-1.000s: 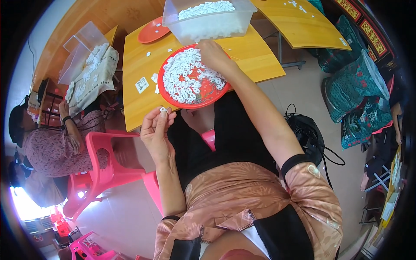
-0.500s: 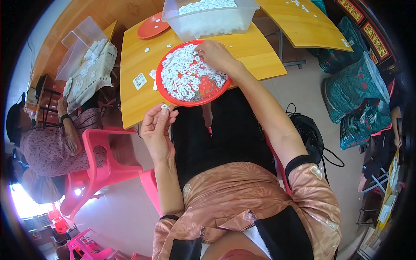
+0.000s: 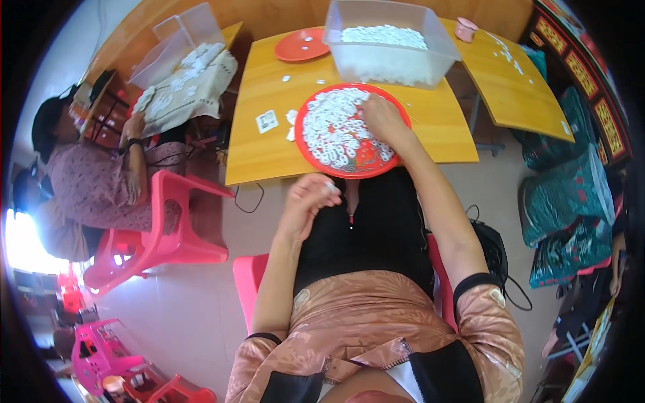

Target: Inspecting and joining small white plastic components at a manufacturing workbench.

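A round red tray point(image 3: 306, 151) heaped with small white pieces point(image 3: 329, 131) lies at the near edge of a yellow wooden table point(image 3: 262, 158). My right hand point(image 3: 381, 117) rests on the pile at the tray's right side, fingers curled among the pieces. My left hand point(image 3: 306, 198) hovers just below the table's edge, over my black lap, with its fingertips pinched on a small white piece point(image 3: 330, 187).
A clear plastic tub point(image 3: 390, 43) of white pieces stands behind the tray, with a red plate point(image 3: 300, 46) to its left and loose pieces on the table. A seated person point(image 3: 94, 181) works at the left by a pink plastic chair point(image 3: 168, 228). Teal bags point(image 3: 564, 201) lie at right.
The view has shifted, so the table now sits lower and more central. My right hand stays on the tray's pile; my left hand keeps its pinch near the table's edge.
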A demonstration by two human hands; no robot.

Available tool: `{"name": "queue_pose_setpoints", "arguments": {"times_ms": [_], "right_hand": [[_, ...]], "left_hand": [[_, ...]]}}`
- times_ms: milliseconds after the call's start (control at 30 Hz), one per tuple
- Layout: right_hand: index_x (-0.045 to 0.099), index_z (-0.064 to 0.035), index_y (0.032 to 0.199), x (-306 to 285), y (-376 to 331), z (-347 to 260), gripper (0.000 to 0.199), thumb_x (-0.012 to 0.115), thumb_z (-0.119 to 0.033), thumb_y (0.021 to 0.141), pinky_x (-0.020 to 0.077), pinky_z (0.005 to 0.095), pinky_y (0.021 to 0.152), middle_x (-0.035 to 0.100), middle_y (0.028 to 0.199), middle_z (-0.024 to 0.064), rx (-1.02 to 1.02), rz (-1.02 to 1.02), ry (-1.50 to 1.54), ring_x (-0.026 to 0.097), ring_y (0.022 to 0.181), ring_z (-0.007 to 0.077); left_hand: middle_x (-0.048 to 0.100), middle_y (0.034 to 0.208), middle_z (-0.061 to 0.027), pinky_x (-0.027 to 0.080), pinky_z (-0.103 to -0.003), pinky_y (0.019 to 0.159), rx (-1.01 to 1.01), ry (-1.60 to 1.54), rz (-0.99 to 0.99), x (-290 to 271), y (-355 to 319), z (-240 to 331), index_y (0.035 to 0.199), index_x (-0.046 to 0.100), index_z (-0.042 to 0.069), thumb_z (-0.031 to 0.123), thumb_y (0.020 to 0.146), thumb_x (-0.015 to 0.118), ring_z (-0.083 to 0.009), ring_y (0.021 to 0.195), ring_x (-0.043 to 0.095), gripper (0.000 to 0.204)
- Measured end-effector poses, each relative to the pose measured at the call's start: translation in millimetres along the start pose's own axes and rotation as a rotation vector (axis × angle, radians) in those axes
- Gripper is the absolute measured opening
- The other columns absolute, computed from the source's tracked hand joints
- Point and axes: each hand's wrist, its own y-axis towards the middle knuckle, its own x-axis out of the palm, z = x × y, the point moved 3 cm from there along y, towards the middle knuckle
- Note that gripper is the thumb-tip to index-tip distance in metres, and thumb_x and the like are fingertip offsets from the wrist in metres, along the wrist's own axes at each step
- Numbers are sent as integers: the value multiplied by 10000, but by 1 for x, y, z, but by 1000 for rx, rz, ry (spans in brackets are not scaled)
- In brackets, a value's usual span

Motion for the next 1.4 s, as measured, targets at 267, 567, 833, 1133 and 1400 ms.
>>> {"name": "queue_pose_setpoints", "arguments": {"times_ms": [267, 567, 833, 1133, 1400], "right_hand": [[736, 19, 863, -23, 2, -32, 186, 759, -165, 844, 554, 492, 843, 723, 927, 243, 100, -20, 201, 705, 919, 394], [667, 13, 902, -39, -5, -42, 160, 714, -131, 850, 555, 473, 735, 711, 834, 221, 70, 114, 317, 706, 796, 391], [747, 16, 1048, -51, -15, -36, 206, 708, -132, 910, 563, 361, 725, 745, 840, 170, 121, 156, 422, 729, 768, 247], [772, 6, 1138, -90, -16, -41, 241, 716, -142, 956, 495, 231, 622, 729, 842, 12, 235, 119, 930, 619, 705, 65], [763, -6, 1193, -156, -36, -124, 255, 682, -95, 967, 480, 210, 675, 669, 807, 2, 95, -172, 1194, 585, 741, 50]], "left_hand": [[735, 996, -82, 577, -267, 841, -346, 132, -211, -76, -27, -63, 1098, 669, 27, 96, 985, 680, -162, 912, 726, 132], [724, 959, -56, 576, -246, 818, -341, 81, -202, -79, -30, -52, 1068, 655, 50, 72, 990, 670, -131, 888, 712, 83], [725, 964, -61, 579, -235, 815, -301, 57, -150, -80, -39, -44, 1069, 652, 46, 60, 990, 659, -130, 896, 720, 80], [735, 978, -80, 586, -268, 839, -266, 7, -142, -63, -30, -48, 1067, 658, 48, 73, 958, 695, -150, 913, 724, 118], [682, 953, -129, 550, -343, 827, 263, -178, -192, 35, -27, 59, 1073, 621, 19, 53, 944, 660, -225, 888, 673, 139]]}}
